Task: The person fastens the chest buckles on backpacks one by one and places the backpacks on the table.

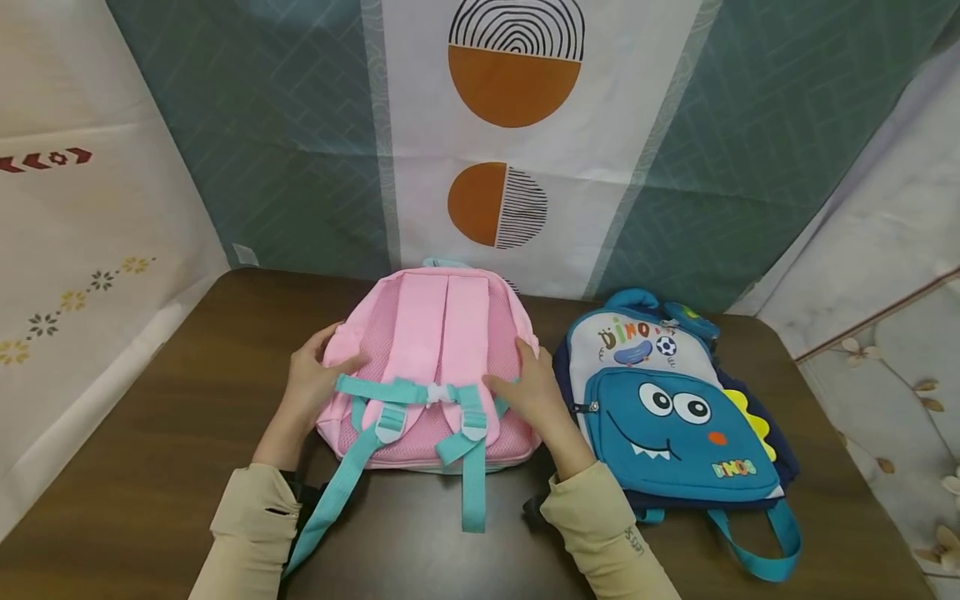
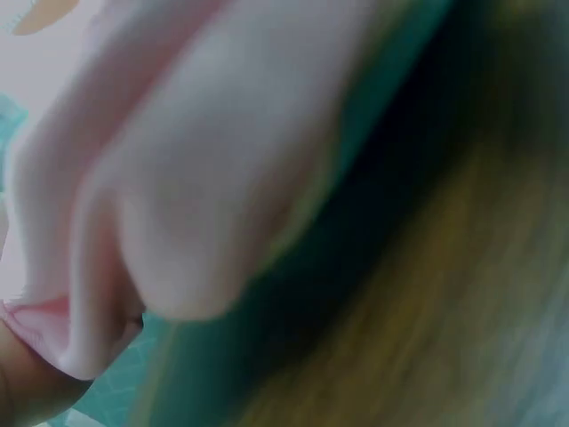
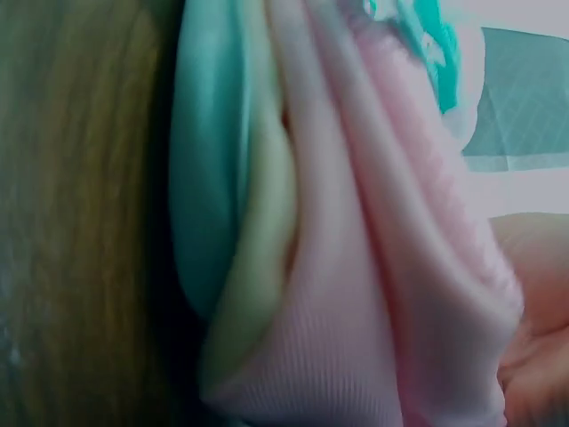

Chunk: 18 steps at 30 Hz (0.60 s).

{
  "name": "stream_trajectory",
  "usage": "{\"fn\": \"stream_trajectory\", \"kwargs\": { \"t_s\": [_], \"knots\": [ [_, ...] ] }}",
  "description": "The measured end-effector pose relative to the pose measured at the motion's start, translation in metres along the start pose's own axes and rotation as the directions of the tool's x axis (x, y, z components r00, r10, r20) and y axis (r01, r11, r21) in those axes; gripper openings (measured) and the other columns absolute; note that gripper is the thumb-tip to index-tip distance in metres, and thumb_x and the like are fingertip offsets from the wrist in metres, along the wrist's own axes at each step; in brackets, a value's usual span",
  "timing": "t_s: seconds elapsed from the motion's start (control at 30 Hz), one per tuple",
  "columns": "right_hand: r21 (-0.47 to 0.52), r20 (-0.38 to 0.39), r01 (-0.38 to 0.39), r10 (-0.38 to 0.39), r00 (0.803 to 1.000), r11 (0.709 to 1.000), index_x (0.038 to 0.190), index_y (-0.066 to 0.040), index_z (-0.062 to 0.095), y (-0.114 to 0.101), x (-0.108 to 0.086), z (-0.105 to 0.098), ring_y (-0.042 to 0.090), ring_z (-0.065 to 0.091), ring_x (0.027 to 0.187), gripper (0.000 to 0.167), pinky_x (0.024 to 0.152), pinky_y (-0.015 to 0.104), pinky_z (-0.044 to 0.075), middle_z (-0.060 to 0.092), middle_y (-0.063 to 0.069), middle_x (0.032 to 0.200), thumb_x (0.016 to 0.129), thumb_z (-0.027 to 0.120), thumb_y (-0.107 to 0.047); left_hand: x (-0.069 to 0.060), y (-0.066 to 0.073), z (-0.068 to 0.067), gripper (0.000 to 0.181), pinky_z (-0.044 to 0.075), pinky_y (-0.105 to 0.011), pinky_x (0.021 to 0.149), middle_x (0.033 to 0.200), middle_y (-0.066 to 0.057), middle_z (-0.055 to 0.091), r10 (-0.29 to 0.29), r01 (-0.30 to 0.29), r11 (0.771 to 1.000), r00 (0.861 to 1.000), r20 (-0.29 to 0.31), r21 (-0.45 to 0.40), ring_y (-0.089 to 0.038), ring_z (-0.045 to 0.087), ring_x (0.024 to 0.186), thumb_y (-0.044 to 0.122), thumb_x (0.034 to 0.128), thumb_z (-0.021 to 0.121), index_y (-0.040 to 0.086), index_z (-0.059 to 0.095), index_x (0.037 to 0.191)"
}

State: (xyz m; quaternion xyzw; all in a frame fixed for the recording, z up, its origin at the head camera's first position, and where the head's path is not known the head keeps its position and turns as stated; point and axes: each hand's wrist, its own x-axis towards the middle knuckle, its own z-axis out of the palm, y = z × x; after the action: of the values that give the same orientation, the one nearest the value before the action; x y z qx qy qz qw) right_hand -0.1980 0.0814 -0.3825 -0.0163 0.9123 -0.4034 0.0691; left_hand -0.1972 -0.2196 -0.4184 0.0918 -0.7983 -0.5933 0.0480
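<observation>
A pink backpack [image 1: 422, 329] lies on the brown table with its back panel and shoulder straps facing up. Teal webbing [image 1: 348, 479] crosses its lower part, joined by a white buckle [image 1: 437, 393], and one strap end trails toward the near left. My left hand [image 1: 309, 382] grips the bag's left side, thumb on the top face. On the opposite side, my right hand [image 1: 534, 390] holds the edge in the same way. Both wrist views show the bag's folded pink side close up and blurred; the fingers beneath it are mostly hidden.
To the right lies a blue dinosaur backpack [image 1: 678, 425], front up, with a loop strap [image 1: 772, 550] toward the near edge. Behind the brown table [image 1: 142, 450] hangs a green and white patterned cloth [image 1: 300, 150]. Pale cloths hang at both sides.
</observation>
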Motion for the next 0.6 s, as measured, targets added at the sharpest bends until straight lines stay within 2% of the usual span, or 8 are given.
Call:
{"fn": "stream_trajectory", "kwargs": {
  "t_s": [0.1,0.2,0.33,0.43,0.53,0.6],
  "knots": [
    [-0.075,0.05,-0.001,0.005,0.999,0.997,0.147,-0.004,0.023,0.003,-0.002,0.002,0.046,0.04,0.123,0.079,0.093,0.059,0.04,0.019,0.03,0.144,0.087,0.063,-0.037,0.0,-0.004,-0.004,0.079,0.03,-0.05,0.107,0.147,-0.015,0.034,0.005,-0.008,0.999,0.999,0.042,0.053,-0.034,0.031,0.135,0.026,0.0814,0.073,0.011,0.031,0.146],
    [-0.168,0.064,0.018,-0.007,0.998,0.986,0.146,-0.001,0.024,0.006,-0.003,0.006,0.049,0.042,0.118,0.074,0.092,0.059,0.041,0.02,0.032,0.141,0.09,0.059,-0.035,0.001,-0.007,-0.007,0.082,0.027,-0.053,0.107,0.149,-0.017,0.029,0.002,-0.016,0.989,0.995,0.098,0.147,-0.037,0.026,0.137,0.034,0.0841,0.069,0.011,0.024,0.148],
    [-0.235,0.046,0.031,-0.021,0.999,0.971,0.143,0.002,0.028,0.005,-0.003,0.01,0.048,0.043,0.115,0.067,0.09,0.059,0.042,0.025,0.033,0.135,0.092,0.057,-0.03,0.002,-0.008,-0.008,0.08,0.029,-0.058,0.104,0.146,-0.025,0.029,0.015,-0.059,0.946,0.99,0.138,0.32,-0.045,0.029,0.133,0.04,0.0881,0.062,0.005,0.02,0.147],
    [-0.241,0.037,0.028,-0.02,0.999,0.97,0.142,0.003,0.029,0.004,-0.003,0.011,0.047,0.045,0.111,0.067,0.088,0.058,0.043,0.027,0.033,0.132,0.092,0.058,-0.029,0.002,-0.006,-0.008,0.078,0.03,-0.059,0.102,0.142,-0.031,0.031,0.027,-0.09,0.906,0.987,0.157,0.413,-0.049,0.032,0.129,0.039,0.091,0.057,-0.003,0.019,0.145],
    [-0.244,0.041,0.028,-0.019,0.999,0.969,0.142,0.003,0.029,0.005,-0.002,0.011,0.045,0.046,0.111,0.067,0.089,0.057,0.044,0.028,0.033,0.131,0.092,0.058,-0.029,0.001,-0.001,-0.009,0.083,0.028,-0.06,0.102,0.142,-0.034,0.027,0.014,-0.109,0.884,0.978,0.208,0.455,-0.051,0.029,0.129,0.04,0.0919,0.055,-0.007,0.012,0.145],
    [-0.245,0.043,0.031,-0.022,0.999,0.969,0.142,0.003,0.029,0.005,-0.002,0.01,0.044,0.047,0.111,0.067,0.089,0.056,0.044,0.029,0.032,0.131,0.092,0.058,-0.03,0.0,0.002,-0.012,0.088,0.025,-0.061,0.104,0.144,-0.035,0.023,0.009,-0.131,0.88,0.966,0.258,0.456,-0.051,0.025,0.131,0.039,0.0917,0.056,-0.008,0.005,0.145]
  ]
}}
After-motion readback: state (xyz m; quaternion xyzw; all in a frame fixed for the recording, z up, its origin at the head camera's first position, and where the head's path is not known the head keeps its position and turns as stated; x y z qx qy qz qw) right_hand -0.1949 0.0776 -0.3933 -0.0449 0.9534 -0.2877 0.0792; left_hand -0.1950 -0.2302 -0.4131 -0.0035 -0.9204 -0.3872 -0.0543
